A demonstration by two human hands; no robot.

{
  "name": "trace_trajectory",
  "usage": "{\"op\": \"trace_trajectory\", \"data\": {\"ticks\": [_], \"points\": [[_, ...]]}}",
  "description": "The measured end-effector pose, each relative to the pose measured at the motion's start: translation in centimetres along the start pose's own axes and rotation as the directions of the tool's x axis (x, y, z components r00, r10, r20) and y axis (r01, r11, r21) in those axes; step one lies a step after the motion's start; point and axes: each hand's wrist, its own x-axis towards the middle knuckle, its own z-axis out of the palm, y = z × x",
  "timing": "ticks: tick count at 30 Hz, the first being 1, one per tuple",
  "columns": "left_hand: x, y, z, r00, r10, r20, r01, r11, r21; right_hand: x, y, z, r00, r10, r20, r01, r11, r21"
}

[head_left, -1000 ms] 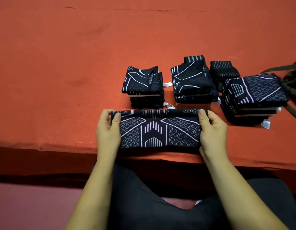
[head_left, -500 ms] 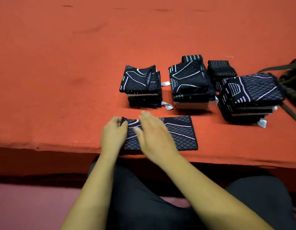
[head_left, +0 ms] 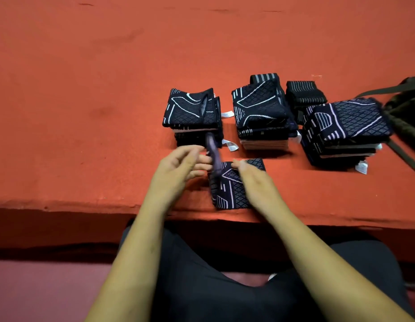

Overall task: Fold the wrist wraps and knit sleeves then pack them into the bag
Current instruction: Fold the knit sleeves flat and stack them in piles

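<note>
- The sleeve (head_left: 232, 191) lay flat and long across the counter (head_left: 85, 112) half a second ago. Now its left half is swung up and over, a blurred flap standing on edge above the rest.
- The left hand (head_left: 178, 166) is at that flap with curled fingers. The blur keeps me from telling whether it pinches the cloth or has let go.
- The right hand (head_left: 257, 182), which lay over the left part before, now rests relaxed and flat on the right part and pins it.
- To my eye this is the halving fold. Once the flap lands, the piece should match the ones already stacked.
- The sleeve sits just beside the counter's front edge, so a tug toward the lap could drag it off.
- Behind it stand the left stack (head_left: 192, 110), middle stack (head_left: 260, 108) and right stack (head_left: 348, 122). The left stack is near the raised flap.
- Striped wrist wraps (head_left: 304, 91) sit behind the stacks, and the bag (head_left: 406, 112) is at the far right.
- Bare counter runs wide to the left and beyond the stacks.
</note>
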Motion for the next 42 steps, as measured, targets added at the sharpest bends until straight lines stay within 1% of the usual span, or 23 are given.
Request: {"op": "trace_trajectory", "data": {"ticks": [1, 2, 3, 4, 5, 8, 10, 12, 14, 15, 17, 19, 24, 27, 30, 31, 33, 34, 35, 37, 38, 40, 42], "points": [[0.0, -0.4, 0.7, 0.997, 0.043, 0.059, -0.048, 0.995, 0.086, 0.1, -1.0, -0.3, 0.992, 0.115, -0.057, -0.093, 0.95, 0.298], [-0.1, -1.2, 1.1, 0.989, 0.084, 0.119, -0.105, 0.977, 0.185, 0.3, -1.7, -0.6, 0.974, 0.218, -0.058, -0.162, 0.856, 0.492], [-0.1, -2.1, 1.5, 0.978, 0.111, 0.175, -0.156, 0.948, 0.276, 0.4, -2.0, -0.9, 0.959, 0.283, -0.019, -0.215, 0.769, 0.603], [-0.2, -3.0, 1.8, 0.968, 0.131, 0.215, -0.202, 0.912, 0.357, 0.4, -2.0, -1.0, 0.949, 0.313, 0.017, -0.249, 0.72, 0.647], [-0.2, -3.9, 1.9, 0.957, 0.166, 0.239, -0.259, 0.863, 0.434, 0.4, -2.0, -1.0, 0.944, 0.328, 0.044, -0.276, 0.708, 0.65], [-0.3, -5.5, 2.3, 0.914, 0.3, 0.272, -0.405, 0.684, 0.606, 0.3, -1.2, -1.0, 0.932, 0.358, -0.046, -0.285, 0.808, 0.516], [-0.2, -5.7, 2.4, 0.91, 0.326, 0.254, -0.41, 0.634, 0.655, 0.4, -0.8, -1.4, 0.91, 0.398, -0.119, -0.305, 0.835, 0.458], [-0.1, -5.9, 2.4, 0.918, 0.291, 0.268, -0.394, 0.603, 0.694, 0.4, -0.5, -2.0, 0.888, 0.409, -0.208, -0.311, 0.87, 0.382], [0.2, -6.2, 2.5, 0.919, 0.241, 0.312, -0.393, 0.482, 0.784, 0.1, -0.3, -2.7, 0.907, 0.308, -0.286, -0.288, 0.951, 0.11], [0.2, -6.5, 2.7, 0.918, 0.22, 0.33, -0.393, 0.386, 0.835, -0.2, -0.2, -3.0, 0.923, 0.24, -0.3, -0.259, 0.966, -0.024], [0.2, -7.1, 3.1, 0.924, 0.184, 0.335, -0.372, 0.233, 0.899, -0.5, 0.1, -3.2, 0.941, 0.14, -0.308, -0.204, 0.961, -0.186], [0.1, -7.3, 3.4, 0.932, 0.168, 0.321, -0.349, 0.186, 0.918, -0.7, 0.6, -3.2, 0.95, 0.076, -0.302, -0.169, 0.94, -0.296], [0.2, -6.8, 3.5, 0.952, 0.119, 0.281, -0.301, 0.217, 0.929, -0.8, 1.5, -3.4, 0.958, 0.108, -0.267, -0.186, 0.94, -0.285], [0.1, -6.8, 3.6, 0.952, 0.119, 0.281, -0.301, 0.223, 0.927, -1.2, 1.5, -2.9, 0.966, 0.063, -0.251, -0.163, 0.902, -0.399], [0.1, -6.8, 3.5, 0.95, 0.123, 0.288, -0.31, 0.238, 0.92, -1.7, 1.4, -2.6, 0.964, 0.083, -0.253, -0.196, 0.866, -0.46], [0.1, -6.8, 3.4, 0.949, 0.126, 0.289, -0.313, 0.282, 0.907, -1.8, 1.3, -2.6, 0.96, 0.075, -0.271, -0.197, 0.866, -0.46], [0.3, -6.0, 3.0, 0.957, 0.15, 0.248, -0.29, 0.494, 0.82, -1.8, 0.7, -2.8, 0.945, 0.009, -0.327, -0.162, 0.881, -0.445], [0.4, -5.3, 2.6, 0.955, 0.204, 0.214, -0.295, 0.599, 0.744, -1.5, -0.1, -2.9, 0.936, -0.044, -0.351, -0.113, 0.903, -0.414], [0.6, -4.4, 2.1, 0.941, 0.295, 0.166, -0.324, 0.645, 0.692, -1.0, -1.2, -2.9, 0.929, -0.093, -0.359, -0.05, 0.928, -0.37], [1.1, -2.1, 0.8, 0.882, 0.471, 0.034, -0.361, 0.626, 0.691, 0.6, -4.0, -2.7, 0.93, -0.151, -0.335, 0.06, 0.962, -0.267], [1.6, -0.9, 0.1, 0.853, 0.52, -0.04, -0.351, 0.629, 0.694, 1.6, -5.5, -2.4, 0.937, -0.156, -0.312, 0.091, 0.973, -0.211], [3.0, 1.5, -1.3, 0.818, 0.54, -0.197, -0.284, 0.677, 0.679, 4.0, -8.3, -1.3, 0.953, -0.131, -0.272, 0.106, 0.989, -0.103], [5.0, 3.0, -2.6, 0.801, 0.495, -0.337, -0.162, 0.721, 0.674, 6.3, -10.2, 0.2, 0.961, -0.115, -0.253, 0.1, 0.992, -0.071]]}}
